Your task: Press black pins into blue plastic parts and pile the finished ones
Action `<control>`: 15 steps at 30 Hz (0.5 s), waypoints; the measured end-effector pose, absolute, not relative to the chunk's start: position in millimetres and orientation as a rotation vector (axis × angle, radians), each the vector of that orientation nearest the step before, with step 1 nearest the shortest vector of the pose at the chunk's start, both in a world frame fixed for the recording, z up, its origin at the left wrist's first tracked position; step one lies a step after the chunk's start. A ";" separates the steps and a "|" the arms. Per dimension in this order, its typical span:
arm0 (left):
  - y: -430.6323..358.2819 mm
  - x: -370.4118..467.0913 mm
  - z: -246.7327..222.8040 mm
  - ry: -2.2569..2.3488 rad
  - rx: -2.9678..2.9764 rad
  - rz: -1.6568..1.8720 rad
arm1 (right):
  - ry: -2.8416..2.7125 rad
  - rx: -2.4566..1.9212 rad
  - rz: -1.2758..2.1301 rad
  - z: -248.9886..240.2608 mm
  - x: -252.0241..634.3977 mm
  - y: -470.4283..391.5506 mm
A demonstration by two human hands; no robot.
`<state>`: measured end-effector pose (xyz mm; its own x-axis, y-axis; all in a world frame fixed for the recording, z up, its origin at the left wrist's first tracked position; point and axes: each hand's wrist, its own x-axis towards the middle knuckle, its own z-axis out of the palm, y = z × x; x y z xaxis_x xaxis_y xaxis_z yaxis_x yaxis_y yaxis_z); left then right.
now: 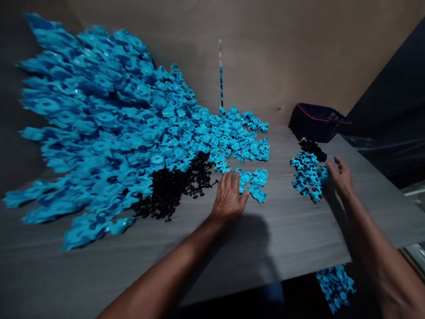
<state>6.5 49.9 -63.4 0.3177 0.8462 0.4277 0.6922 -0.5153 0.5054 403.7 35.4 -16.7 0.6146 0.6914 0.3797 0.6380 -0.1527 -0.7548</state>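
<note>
My left hand [228,197] lies palm down, fingers stretched out, beside a few loose shiny blue plastic pieces [258,193]. Its fingertips reach the near edge of these pieces; whether they touch is hard to tell. Just left of it lies a heap of small black plastic parts [169,190]. My right hand [341,177] hovers at the right side of a small cluster of blue pieces with dark parts in them [307,175]. Its fingers are apart and slightly bent, and I see nothing held between them.
A huge pile of blue pieces [109,102] covers the table's left and back. A thin rod [221,79] stands upright near the wall. At back right are a dark blue basket [318,124] and a black object [312,148]. More blue pieces [336,288] lie below the table's front edge.
</note>
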 end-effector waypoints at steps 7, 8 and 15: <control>52.4 -4.2 -51.2 1.362 1.982 1.298 | -2.031 -1.720 0.626 45.9 251.6 26.8; 51.2 -6.0 -47.3 1.359 1.936 1.364 | -2.155 -1.798 0.611 48.9 232.6 26.3; 56.4 -16.6 -27.5 1.254 1.429 1.727 | -2.373 -1.982 0.458 32.2 191.7 37.3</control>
